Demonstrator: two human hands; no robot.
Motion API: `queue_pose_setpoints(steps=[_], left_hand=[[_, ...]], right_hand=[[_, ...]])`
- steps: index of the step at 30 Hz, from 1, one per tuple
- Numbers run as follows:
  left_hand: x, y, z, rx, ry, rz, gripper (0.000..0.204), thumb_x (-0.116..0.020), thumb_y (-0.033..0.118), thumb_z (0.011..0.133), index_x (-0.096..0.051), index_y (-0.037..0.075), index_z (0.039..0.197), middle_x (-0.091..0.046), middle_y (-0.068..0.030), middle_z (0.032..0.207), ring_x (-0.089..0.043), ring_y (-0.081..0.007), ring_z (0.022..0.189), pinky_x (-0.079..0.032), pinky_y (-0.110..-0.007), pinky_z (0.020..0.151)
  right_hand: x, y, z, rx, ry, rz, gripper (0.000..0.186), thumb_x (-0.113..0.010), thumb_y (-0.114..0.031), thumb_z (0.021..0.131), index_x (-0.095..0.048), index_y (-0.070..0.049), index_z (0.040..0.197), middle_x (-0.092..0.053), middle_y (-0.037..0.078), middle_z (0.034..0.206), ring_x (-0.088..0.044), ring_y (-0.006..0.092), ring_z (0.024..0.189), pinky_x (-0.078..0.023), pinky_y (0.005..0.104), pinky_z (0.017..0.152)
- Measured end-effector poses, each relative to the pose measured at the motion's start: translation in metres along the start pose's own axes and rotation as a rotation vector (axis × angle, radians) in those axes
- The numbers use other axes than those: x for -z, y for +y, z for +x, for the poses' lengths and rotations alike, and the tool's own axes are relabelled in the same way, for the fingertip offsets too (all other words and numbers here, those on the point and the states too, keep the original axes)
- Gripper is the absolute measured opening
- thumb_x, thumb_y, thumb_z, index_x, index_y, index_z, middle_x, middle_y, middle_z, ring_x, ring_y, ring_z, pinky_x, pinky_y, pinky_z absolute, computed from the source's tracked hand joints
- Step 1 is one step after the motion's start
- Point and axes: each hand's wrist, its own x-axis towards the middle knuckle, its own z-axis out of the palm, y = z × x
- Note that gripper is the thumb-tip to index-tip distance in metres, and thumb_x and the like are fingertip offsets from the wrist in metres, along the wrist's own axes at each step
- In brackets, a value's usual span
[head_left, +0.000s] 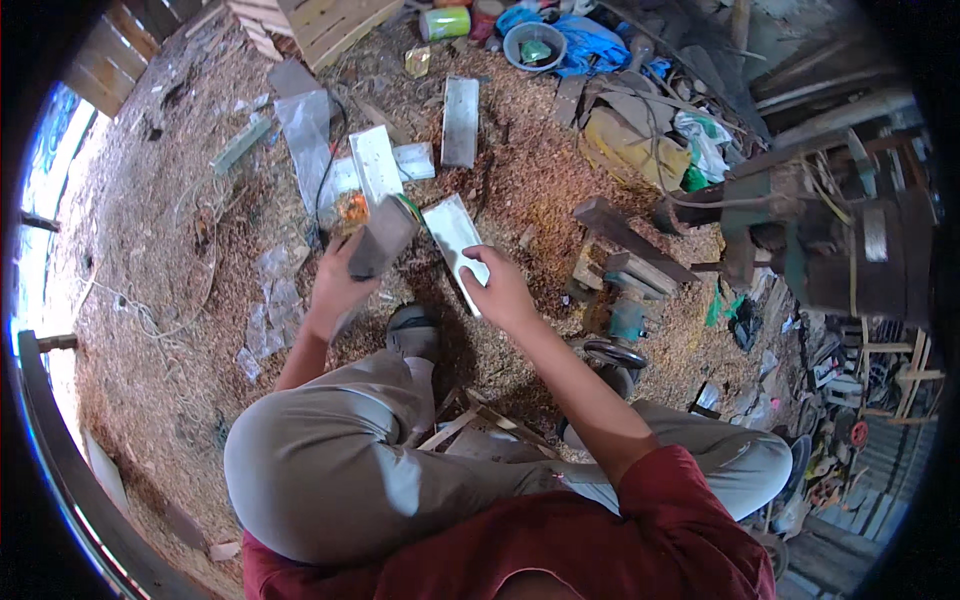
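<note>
My left hand (338,285) is closed around a flat grey-brown rectangular block (385,238), slightly blurred and tilted, with a thin greenish edge at its far end. Just right of it, a white-faced rectangular board (450,222) stretches toward me. My right hand (497,285) grips that board by its right side, thumb and fingers bent over the white face. Beyond the block, another white board (373,160) lies across a further pale piece (414,160). A separate whitish board (460,122) rests on the shavings farther back.
Wood shavings cover the ground (170,290). Clear plastic sheets (305,125) and a pale green strip (240,145) lie left. A grey bowl (534,46) and blue plastic (595,48) sit at the back. Dark timber (630,238) and machinery (800,235) stand right.
</note>
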Motion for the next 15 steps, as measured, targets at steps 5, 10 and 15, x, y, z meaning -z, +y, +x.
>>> queue_pose_setpoints(steps=[5,10,15], left_hand=[[0.077,0.083,0.061,-0.075,0.08,-0.218,0.095,-0.092,0.026,0.077,-0.047,-0.003,0.156,-0.066,-0.0232,0.127,-0.067,-0.0315,0.118,-0.052,-0.039,0.105],[0.166,0.188,0.106,-0.232,0.022,-0.47,0.084,-0.089,0.023,0.087,-0.046,-0.005,0.153,-0.067,-0.0139,0.124,-0.066,-0.0201,0.114,-0.055,-0.037,0.098],[0.219,0.313,0.082,-0.26,-0.014,-0.613,0.083,-0.086,0.018,0.09,-0.041,-0.004,0.157,-0.063,-0.0146,0.136,-0.064,-0.0202,0.121,-0.053,-0.036,0.103]], right_hand=[[0.078,-0.093,0.004,0.099,-0.031,0.088,0.028,-0.071,-0.018,0.098,-0.067,-0.001,0.121,-0.071,0.019,0.114,-0.07,0.0355,0.109,-0.054,0.0417,0.095],[0.153,-0.173,-0.008,0.408,-0.042,0.106,0.03,-0.072,-0.017,0.098,-0.065,0.001,0.121,-0.073,0.018,0.11,-0.073,0.0316,0.105,-0.056,0.0409,0.092],[0.218,-0.231,-0.037,0.533,0.033,0.093,0.035,-0.074,-0.02,0.096,-0.064,0.001,0.123,-0.073,0.017,0.109,-0.073,0.0289,0.099,-0.057,0.0394,0.087]])
